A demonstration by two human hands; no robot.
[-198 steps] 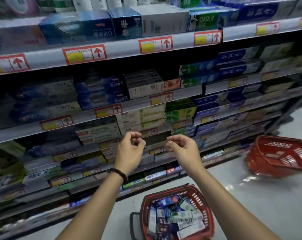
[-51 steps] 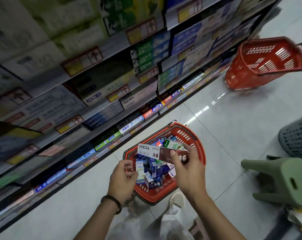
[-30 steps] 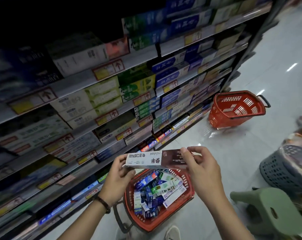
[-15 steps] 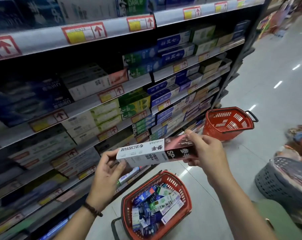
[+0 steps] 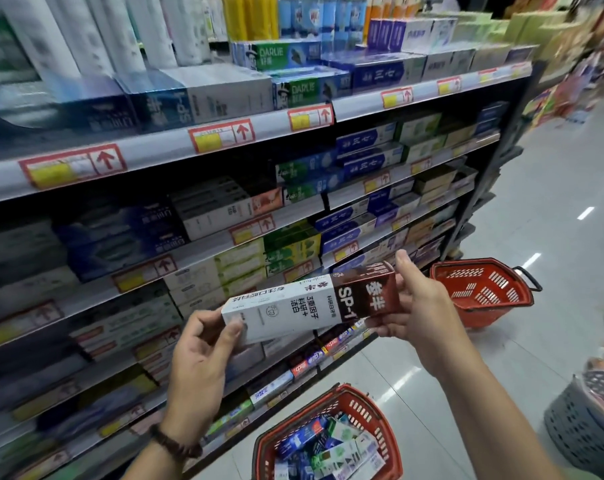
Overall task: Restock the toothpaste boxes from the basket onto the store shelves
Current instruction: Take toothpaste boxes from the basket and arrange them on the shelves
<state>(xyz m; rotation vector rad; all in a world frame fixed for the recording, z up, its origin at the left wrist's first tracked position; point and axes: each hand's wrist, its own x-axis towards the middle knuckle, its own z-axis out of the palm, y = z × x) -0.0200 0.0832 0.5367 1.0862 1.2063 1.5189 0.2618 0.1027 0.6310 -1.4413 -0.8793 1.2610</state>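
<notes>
left wrist: dark beaded bracelet (image 5: 175,445) | forearms: bare, no sleeves

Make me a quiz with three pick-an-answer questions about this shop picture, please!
1. Where is the full basket? A on a shelf; B on the floor; C on a stool.
2. How many red baskets show? A one; B two; C four.
3. Who holds the white-and-brown box? A both hands; B one hand only; C nobody.

Answers: B, it sits on the tiles below the hands. B, there is the full one plus a second basket farther along the aisle. A, the left hand grips the white end and the right hand grips the brown end.
</notes>
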